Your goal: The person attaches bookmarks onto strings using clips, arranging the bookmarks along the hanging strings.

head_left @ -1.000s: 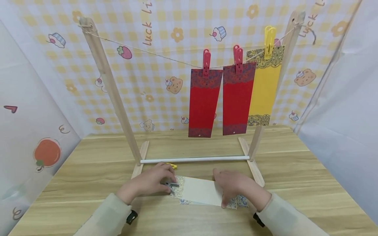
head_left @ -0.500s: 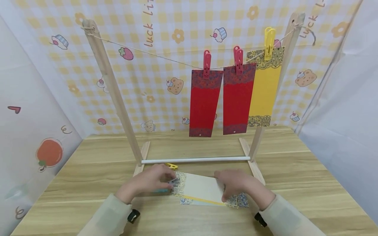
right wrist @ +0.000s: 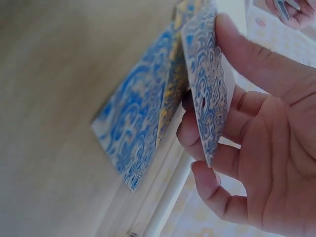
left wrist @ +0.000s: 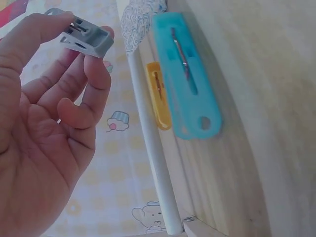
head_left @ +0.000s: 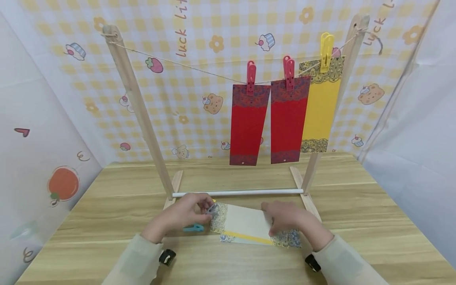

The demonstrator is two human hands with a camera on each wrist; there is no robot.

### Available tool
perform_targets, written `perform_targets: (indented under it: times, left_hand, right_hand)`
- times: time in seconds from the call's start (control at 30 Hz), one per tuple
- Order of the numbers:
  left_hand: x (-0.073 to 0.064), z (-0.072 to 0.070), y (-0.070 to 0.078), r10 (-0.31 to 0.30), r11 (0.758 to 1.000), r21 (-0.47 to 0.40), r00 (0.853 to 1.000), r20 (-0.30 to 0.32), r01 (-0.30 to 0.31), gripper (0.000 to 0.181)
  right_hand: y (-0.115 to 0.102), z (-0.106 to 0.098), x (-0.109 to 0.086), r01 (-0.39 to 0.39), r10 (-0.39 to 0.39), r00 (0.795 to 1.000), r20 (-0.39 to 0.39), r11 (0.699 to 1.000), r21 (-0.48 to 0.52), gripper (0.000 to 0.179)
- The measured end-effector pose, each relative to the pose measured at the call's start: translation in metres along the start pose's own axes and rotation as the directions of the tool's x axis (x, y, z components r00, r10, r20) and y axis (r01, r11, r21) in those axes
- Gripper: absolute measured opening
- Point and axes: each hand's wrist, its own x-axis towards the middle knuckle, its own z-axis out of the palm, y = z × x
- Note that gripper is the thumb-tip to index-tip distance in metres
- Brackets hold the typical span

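Note:
My left hand (head_left: pixel 189 213) pinches a grey clothespin (left wrist: pixel 88 37) between thumb and fingertips, beside the left end of a cream card (head_left: pixel 247 221). That card has lace-like patterned ends, and my right hand (head_left: pixel 288 219) grips it near its right end, thumb on one face and fingers behind. In the right wrist view the card stands tilted, raised off the cards under it. Below it lie a yellow card (head_left: pixel 246 237) and a blue-patterned card (right wrist: pixel 136 113), partly covered. A turquoise clothespin (left wrist: pixel 190 84) and a yellow clothespin (left wrist: pixel 159 94) lie near my left hand.
Behind the hands stands a wooden frame (head_left: pixel 139 107) with a white bottom bar (head_left: pixel 238 192) and a sagging string (head_left: pixel 185 65). From the string hang two red cards (head_left: pixel 249 130) on red clothespins (head_left: pixel 251 77) and a yellow patterned card (head_left: pixel 322 111) on a yellow clothespin (head_left: pixel 325 51).
Both hands have shifted slightly away from me, and the cream card has risen, exposing the yellow card's edge. The turquoise clothespin has come into sight below my left hand.

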Motion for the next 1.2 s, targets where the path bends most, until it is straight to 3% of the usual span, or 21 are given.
perform_targets:
  times: [0.23, 0.47, 0.67, 0.9, 1.2]
  left_hand:
    - [0.004, -0.001, 0.004, 0.022, 0.999, -0.040, 1.000, -0.012, -0.023, 0.033]
    - [0.002, -0.003, 0.012, 0.033, 0.997, -0.067, 0.999, 0.000, -0.033, 0.037]
    - [0.001, -0.008, 0.016, 0.037, 0.996, -0.081, 0.998, -0.048, -0.041, 0.039]
    - [0.002, -0.015, 0.026, 0.082, 0.994, -0.068, 0.991, -0.103, -0.090, 0.039]
    - [0.003, -0.023, 0.040, 0.129, 0.972, -0.175, 0.980, -0.154, -0.155, 0.034]
  right_hand:
    - [0.004, -0.006, 0.001, 0.016, -0.014, 1.000, -0.017, 0.992, 0.122, 0.035]
    - [0.014, -0.009, 0.006, 0.092, -0.095, 0.996, -0.003, 0.963, 0.253, 0.025]
    - [0.021, -0.008, 0.010, 0.152, -0.156, 0.988, -0.015, 0.932, 0.329, 0.026]
    - [0.018, -0.008, 0.016, 0.213, -0.216, 0.976, -0.035, 0.902, 0.376, 0.022]
    - [0.001, -0.013, 0.020, 0.245, -0.231, 0.969, -0.089, 0.851, 0.464, 0.016]
